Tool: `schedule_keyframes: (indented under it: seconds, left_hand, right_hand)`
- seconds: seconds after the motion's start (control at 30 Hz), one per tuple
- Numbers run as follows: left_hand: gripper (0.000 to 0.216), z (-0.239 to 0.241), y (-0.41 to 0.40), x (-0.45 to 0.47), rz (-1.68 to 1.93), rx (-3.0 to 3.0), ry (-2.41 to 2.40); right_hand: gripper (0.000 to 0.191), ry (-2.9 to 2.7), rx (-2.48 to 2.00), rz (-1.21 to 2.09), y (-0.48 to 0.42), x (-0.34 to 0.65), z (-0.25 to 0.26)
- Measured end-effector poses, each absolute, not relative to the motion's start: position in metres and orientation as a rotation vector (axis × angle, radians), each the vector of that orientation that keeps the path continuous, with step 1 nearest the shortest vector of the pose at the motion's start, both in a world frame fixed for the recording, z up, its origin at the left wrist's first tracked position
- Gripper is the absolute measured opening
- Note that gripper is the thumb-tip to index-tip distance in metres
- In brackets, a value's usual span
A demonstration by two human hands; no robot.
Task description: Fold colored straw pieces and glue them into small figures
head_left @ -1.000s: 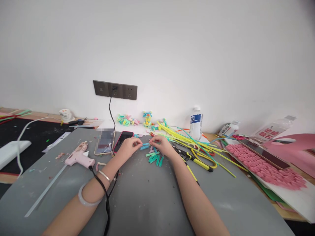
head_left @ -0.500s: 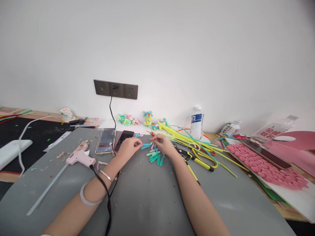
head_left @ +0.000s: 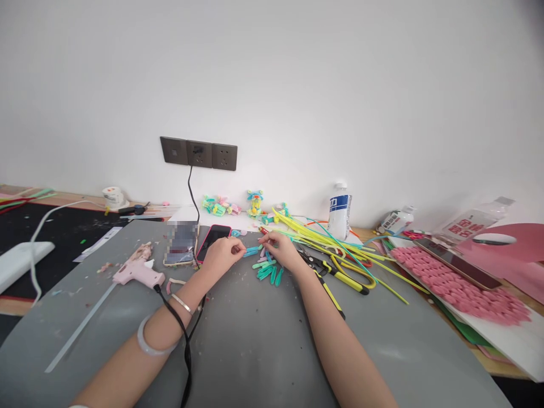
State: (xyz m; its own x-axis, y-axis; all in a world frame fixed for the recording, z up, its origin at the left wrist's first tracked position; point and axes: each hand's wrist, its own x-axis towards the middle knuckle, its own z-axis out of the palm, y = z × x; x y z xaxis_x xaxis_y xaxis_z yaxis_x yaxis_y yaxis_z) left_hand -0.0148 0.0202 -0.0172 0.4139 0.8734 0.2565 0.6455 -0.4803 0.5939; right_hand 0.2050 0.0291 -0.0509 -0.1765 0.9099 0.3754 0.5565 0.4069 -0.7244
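My left hand (head_left: 222, 253) is closed in a pinch, its fingertips beside a short folded blue pipe cleaner piece (head_left: 251, 251). Whatever lies between those fingers is too small to make out. Just to the right, my right hand (head_left: 280, 250) has thumb and fingers drawn together over the pile; what they hold, if anything, is hidden. Below and between the hands lie several short folded pipe cleaner pieces, teal (head_left: 267, 271) and pale green. Lilac ones (head_left: 269, 255) are partly covered by my right hand.
A pink glue gun (head_left: 138, 272) with a black cord lies left, near two phones. Yellow-handled pliers (head_left: 344, 278) and long yellow pipe cleaners (head_left: 314, 233) lie right. Behind stand small pipe cleaner figures (head_left: 255, 204) and a white bottle (head_left: 339, 212). A pink woven mat (head_left: 459, 283) is far right.
Both hands keep nearly the same pinched poses over the pile. The view has shifted very slightly; no object has visibly been moved.
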Motion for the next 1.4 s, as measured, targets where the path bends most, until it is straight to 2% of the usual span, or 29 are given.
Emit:
schedule_keyframes:
  seconds: [1.4]
  left_hand:
    - [0.016,-0.023,0.024,-0.018,0.733,2.368,1.306]
  right_hand:
    - [0.022,-2.033,-1.19,0.454,0.02,0.198,-0.041]
